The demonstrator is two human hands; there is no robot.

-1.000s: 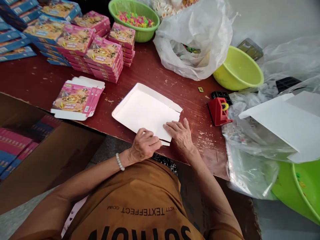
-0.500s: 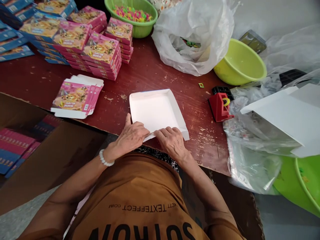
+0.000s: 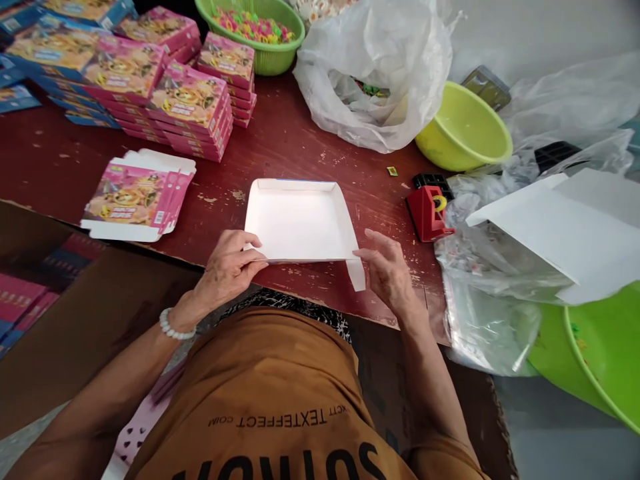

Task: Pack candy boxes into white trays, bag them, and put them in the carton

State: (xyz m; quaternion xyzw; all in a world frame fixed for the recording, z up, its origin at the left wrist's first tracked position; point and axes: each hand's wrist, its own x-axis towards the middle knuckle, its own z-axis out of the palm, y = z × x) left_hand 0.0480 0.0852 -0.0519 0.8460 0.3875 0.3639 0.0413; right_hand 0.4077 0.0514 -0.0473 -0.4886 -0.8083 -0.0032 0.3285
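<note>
left hand (image 3: 227, 270), thumb and fingers pinched on the near left corner of a white box tray (image 3: 303, 220); right hand (image 3: 390, 273), fingers spread apart, one fingertip at the tray's near right corner, whether pressing cannot be told. white box tray: open side up, walls raised, one loose flap (image 3: 356, 275) hanging at the near right corner beside the right hand; sits at the near middle of a worn dark red table (image 3: 280, 133). bracelet (image 3: 173, 325), pale beads, on the left wrist. brown shirt (image 3: 270, 373), lettered, nearest. to the left of the tray, flat pink cartons (image 3: 130, 193) with white flaps, by the near edge. far left, stacked pink boxes (image 3: 193, 100), with blue boxes (image 3: 55, 50) further left. far middle, green basket (image 3: 273, 59) of small multicoloured pieces; just right of it, a whitish plastic bag (image 3: 410, 60), mouth open. far right, yellow-green bowl (image 3: 465, 127). right of the tray, red tape dispenser (image 3: 421, 217) with yellow roll, a black tray (image 3: 433, 180) just behind it, and a small green packet (image 3: 393, 171) nearby. right edge, white card (image 3: 545, 227) on clear plastic, above a bright green basin (image 3: 613, 333).
</note>
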